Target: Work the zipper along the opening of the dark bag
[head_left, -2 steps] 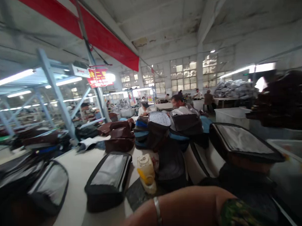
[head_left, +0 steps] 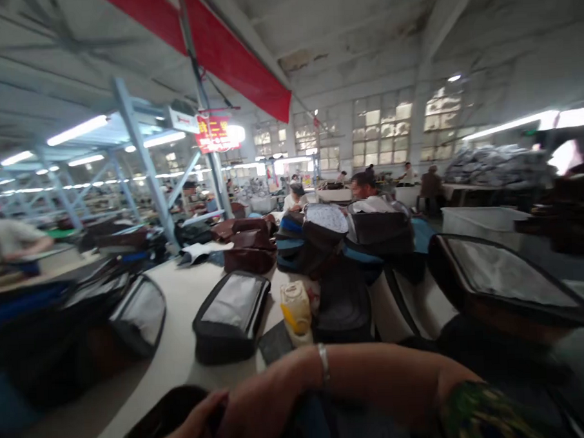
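My right forearm, with a silver bracelet [head_left: 323,366] at the wrist, reaches in from the lower right across the bottom of the view. My right hand [head_left: 242,411] is curled over the rim of a dark bag [head_left: 158,415] at the near edge of the white table [head_left: 181,340]. Its fingers look wrapped round the bag's edge, though motion blurs them. My left hand is out of view. Just beyond the wrist stand a pale plastic bottle with a yellow cap [head_left: 296,312] and a black case with a clear silver top [head_left: 233,315].
Piles of brown, black and blue bags [head_left: 322,243] cover the table's far end. A large open case [head_left: 507,280] sits at the right, more dark bags [head_left: 107,317] at the left. Seated workers [head_left: 366,193] are further back. A person in white [head_left: 12,241] works at the far left.
The view has swung left and down a little. My right hand and the dark bag under it have come into sight at the bottom edge.
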Demonstrator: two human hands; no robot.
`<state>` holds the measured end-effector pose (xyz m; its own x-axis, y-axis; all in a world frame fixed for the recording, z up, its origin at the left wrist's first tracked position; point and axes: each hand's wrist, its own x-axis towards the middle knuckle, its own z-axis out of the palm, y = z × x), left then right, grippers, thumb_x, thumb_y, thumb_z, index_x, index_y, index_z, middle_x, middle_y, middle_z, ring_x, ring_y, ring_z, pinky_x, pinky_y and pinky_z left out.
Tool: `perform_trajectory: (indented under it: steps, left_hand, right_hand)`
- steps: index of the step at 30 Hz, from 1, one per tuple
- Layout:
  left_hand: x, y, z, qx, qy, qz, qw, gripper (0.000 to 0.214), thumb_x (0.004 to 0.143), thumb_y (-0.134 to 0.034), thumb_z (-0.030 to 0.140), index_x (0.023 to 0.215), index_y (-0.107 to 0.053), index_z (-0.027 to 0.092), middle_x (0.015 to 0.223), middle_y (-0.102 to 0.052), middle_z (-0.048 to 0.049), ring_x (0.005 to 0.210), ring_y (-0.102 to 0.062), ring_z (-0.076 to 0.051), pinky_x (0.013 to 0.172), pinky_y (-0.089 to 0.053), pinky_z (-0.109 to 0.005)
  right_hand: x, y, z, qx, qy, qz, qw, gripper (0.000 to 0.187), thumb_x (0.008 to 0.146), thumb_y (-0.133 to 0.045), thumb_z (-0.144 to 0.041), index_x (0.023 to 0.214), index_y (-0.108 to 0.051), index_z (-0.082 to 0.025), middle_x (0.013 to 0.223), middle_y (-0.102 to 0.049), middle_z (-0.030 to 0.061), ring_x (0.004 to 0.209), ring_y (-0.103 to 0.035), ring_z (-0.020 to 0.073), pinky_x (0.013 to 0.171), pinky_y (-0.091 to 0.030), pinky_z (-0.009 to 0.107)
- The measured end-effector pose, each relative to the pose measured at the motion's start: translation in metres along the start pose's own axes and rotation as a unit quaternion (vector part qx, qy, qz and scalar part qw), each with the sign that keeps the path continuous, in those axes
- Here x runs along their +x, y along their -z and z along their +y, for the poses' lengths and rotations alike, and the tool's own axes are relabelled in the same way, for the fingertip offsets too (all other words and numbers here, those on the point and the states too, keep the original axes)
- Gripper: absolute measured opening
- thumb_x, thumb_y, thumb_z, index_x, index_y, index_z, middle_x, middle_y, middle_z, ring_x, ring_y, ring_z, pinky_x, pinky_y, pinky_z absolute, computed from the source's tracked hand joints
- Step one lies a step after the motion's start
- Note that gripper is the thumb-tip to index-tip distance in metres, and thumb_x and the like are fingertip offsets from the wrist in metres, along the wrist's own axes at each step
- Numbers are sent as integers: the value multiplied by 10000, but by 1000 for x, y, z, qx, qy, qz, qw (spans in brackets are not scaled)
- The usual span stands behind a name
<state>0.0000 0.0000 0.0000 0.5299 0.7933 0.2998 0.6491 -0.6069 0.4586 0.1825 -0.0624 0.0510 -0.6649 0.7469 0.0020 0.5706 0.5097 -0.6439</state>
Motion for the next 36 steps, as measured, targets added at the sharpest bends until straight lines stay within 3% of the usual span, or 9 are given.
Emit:
perform_trajectory:
  steps: [2, 3, 6, 9, 16, 19, 24, 29, 36]
  left_hand:
    - [-23, 22, -24, -19, -3, -67, 998, 470, 779, -844, 421, 1168, -702, 200, 809, -708, 12, 700, -664, -180, 686, -549, -299]
    - [-30, 31, -33, -43, -42, -119, 991, 490, 737, -855, 421, 1152, -722, 196, 769, -703, 15, 684, -651, -181, 647, -509, -273]
    - [-36, 46, -45, -84, -52, -150, 984, 280, 797, -776, 481, 883, -777, 215, 819, -734, 8, 770, -655, -175, 709, -469, -246]
    - [-30, 51, -44, -112, -53, -168, 978, 325, 810, -751, 500, 739, -747, 183, 715, -696, 9, 696, -614, -159, 647, -425, -237]
    - [-29, 80, -41, -145, -50, -205, 967, 400, 827, -761, 541, 717, -700, 161, 654, -594, 28, 623, -508, -131, 566, -348, -219]
    - [-39, 94, -31, -142, -46, -229, 962, 354, 847, -748, 520, 783, -712, 174, 686, -597, 27, 636, -521, -141, 572, -353, -225]
    - [-65, 101, 15, -138, -78, -281, 946, 331, 838, -773, 461, 1077, -717, 239, 978, -689, 9, 889, -611, -194, 746, -416, -237]
    - [-76, 98, 38, -263, -50, -292, 918, 249, 877, -739, 446, 1007, -739, 234, 926, -665, 34, 878, -592, -171, 776, -411, -241]
    - [-76, 92, 40, -273, -19, -309, 911, 166, 864, -711, 346, 817, -713, 187, 802, -610, 41, 734, -530, -142, 662, -381, -258]
  right_hand:
    - [-5, 1, 8, 23, -25, -75, 997, 424, 984, -590, -530, 865, -659, -129, 715, -582, -19, 653, -572, 118, 630, -480, 246]
    - [-10, 3, 15, 41, -24, -36, 998, 473, 984, -552, -585, 880, -657, -136, 724, -563, -24, 658, -554, 113, 627, -454, 244]
    - [-23, 1, 34, 82, 73, 38, 993, 484, 848, -726, -617, 908, -677, -140, 868, -625, 12, 814, -600, 150, 754, -466, 268]
    - [-31, -14, 41, 104, 139, 67, 983, 431, 821, -788, -549, 900, -675, -141, 900, -637, 39, 837, -600, 160, 789, -469, 283]
    - [-38, -27, 17, 105, 132, 109, 980, 308, 816, -821, -378, 889, -635, -143, 824, -577, 5, 747, -501, 124, 690, -409, 243]
    - [-41, -30, 1, 168, 125, 133, 969, 242, 891, -748, -332, 854, -604, -142, 803, -568, 1, 725, -495, 111, 677, -413, 232]
    - [-42, -44, -26, 249, 166, 139, 944, 196, 877, -758, -257, 856, -595, -150, 840, -592, 19, 752, -524, 117, 696, -435, 237]
    - [-39, -49, -33, 250, 167, 141, 943, 161, 859, -753, -201, 873, -602, -147, 846, -590, 23, 748, -526, 118, 695, -432, 242]
    - [-42, -50, -28, 272, 126, 121, 946, 222, 824, -783, -274, 909, -624, -144, 848, -604, 26, 740, -533, 129, 715, -442, 267]
